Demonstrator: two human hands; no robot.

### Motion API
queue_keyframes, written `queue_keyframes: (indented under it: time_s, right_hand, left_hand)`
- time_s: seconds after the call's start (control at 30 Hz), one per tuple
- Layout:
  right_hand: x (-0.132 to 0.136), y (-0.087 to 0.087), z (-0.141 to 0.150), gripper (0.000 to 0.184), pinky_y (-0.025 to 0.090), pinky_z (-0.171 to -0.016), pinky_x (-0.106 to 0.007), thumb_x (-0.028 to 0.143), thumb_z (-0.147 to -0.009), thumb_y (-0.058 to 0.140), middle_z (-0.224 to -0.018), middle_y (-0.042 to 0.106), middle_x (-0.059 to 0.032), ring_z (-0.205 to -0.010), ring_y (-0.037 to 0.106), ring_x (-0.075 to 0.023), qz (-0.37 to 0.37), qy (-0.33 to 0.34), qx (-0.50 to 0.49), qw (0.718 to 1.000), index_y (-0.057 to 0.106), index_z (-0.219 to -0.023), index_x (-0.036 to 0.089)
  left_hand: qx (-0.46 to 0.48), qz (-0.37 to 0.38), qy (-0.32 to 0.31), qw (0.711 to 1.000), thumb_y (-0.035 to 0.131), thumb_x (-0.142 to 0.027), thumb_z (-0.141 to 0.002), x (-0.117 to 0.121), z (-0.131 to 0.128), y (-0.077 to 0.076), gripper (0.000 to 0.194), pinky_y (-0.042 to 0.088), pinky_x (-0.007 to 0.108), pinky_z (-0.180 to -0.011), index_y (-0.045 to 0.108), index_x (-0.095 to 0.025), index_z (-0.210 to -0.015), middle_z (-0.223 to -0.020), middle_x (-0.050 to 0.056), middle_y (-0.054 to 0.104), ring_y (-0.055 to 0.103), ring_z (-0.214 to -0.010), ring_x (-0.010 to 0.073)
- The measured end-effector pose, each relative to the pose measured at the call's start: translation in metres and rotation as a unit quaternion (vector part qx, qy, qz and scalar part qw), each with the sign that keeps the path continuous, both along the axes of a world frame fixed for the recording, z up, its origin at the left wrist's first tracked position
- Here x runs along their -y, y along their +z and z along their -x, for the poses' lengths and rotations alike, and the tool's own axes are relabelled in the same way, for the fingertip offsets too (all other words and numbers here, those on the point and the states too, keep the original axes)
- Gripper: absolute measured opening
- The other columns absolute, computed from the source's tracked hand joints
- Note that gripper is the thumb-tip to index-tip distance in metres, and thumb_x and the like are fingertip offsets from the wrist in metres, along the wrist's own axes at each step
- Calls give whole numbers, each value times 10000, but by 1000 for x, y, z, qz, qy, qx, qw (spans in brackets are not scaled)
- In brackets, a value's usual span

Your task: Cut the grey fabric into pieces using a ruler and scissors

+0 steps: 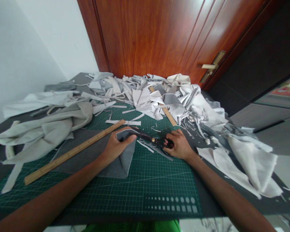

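Observation:
A piece of dark grey fabric point(87, 161) lies on the green cutting mat point(125, 196), its right part lifted and folded. My left hand point(117, 145) pinches that raised edge between thumb and fingers. Black scissors point(153, 139) are in my right hand point(178, 144), whose fingers wrap the handles. The blades point left and reach the fabric edge by my left hand; how far they are apart is hard to see. A wooden ruler point(74, 151) lies slantwise across the grey fabric, under my left wrist's side. Thin offcuts point(146, 146) lie below the scissors.
A heap of white and grey fabric scraps point(145, 96) runs along the back, with a second wooden ruler point(169, 116) partly under it. Bunched beige cloth point(48, 129) lies at left, and white cloth pieces point(253, 164) at right. Behind stands a wooden door point(149, 35).

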State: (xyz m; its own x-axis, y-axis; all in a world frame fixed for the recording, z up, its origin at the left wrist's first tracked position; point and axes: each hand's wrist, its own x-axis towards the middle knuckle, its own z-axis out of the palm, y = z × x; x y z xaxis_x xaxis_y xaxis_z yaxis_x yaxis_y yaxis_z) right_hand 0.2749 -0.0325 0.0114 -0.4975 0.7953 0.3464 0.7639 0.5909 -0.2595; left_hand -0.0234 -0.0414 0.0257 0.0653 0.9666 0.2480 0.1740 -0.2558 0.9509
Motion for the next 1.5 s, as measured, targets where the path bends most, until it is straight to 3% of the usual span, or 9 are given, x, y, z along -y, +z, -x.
queue_keyframes:
  time_s: [1.5]
  right_hand:
    - [-2, -5, -3, 144, 324, -814, -364, 249, -752, 681, -668, 566, 20, -696, 532, -180, -10, -4, 12, 1000, 547, -706, 225]
  left_hand:
    - [-16, 1, -16, 1000, 731, -407, -846, 1, 1, 4, 283, 576, 366, -959, 785, -214, -1046, -1049, 43, 802, 742, -1020, 264]
